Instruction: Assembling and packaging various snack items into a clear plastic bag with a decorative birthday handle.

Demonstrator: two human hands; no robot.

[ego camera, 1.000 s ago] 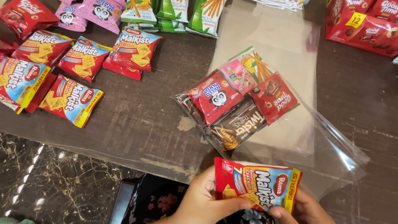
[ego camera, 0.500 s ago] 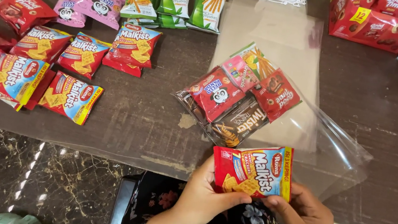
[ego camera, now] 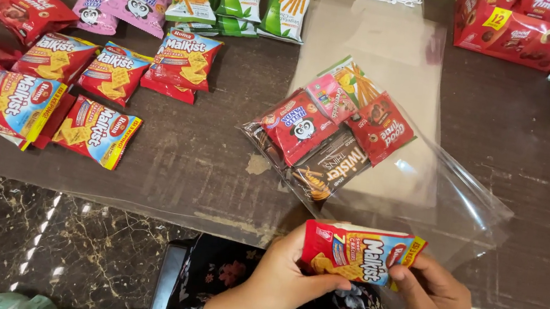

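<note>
At the table's near edge, both hands, left hand (ego camera: 288, 275) and right hand (ego camera: 435, 303), grasp the cracker packet (ego camera: 359, 253) by its ends, long axis sideways, the clear bag (ego camera: 417, 193) just beyond.

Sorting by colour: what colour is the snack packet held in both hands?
Mostly red, with yellow and blue; the packet shows in the head view.

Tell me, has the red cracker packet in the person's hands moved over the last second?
Yes. The red cracker packet has slid right, relative to the clear plastic bag of snacks on the table.
</note>
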